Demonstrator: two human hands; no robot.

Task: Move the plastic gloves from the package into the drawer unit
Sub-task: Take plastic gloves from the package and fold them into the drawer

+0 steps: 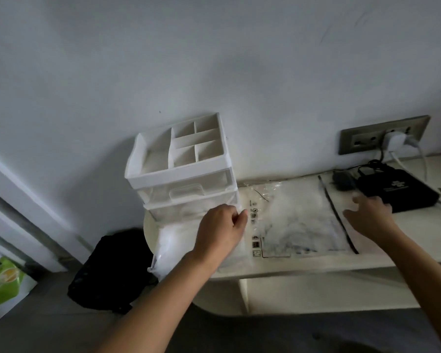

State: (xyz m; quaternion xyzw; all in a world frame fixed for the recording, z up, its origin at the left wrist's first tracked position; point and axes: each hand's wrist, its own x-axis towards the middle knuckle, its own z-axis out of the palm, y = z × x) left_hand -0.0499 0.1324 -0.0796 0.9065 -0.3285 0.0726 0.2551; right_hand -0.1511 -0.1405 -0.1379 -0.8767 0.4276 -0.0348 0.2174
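Your left hand [222, 225] curls and, it seems, pinches the gloves [171, 240] just before the drawer unit [178, 169], while your right hand [369, 215] lies open on the package [298, 220].

One head-worn wide-angle view faces forward and down at the table [367, 261], close enough that the left hand [222, 225] and right hand [369, 212] reach it; the wall [214, 59] fills the upper half.
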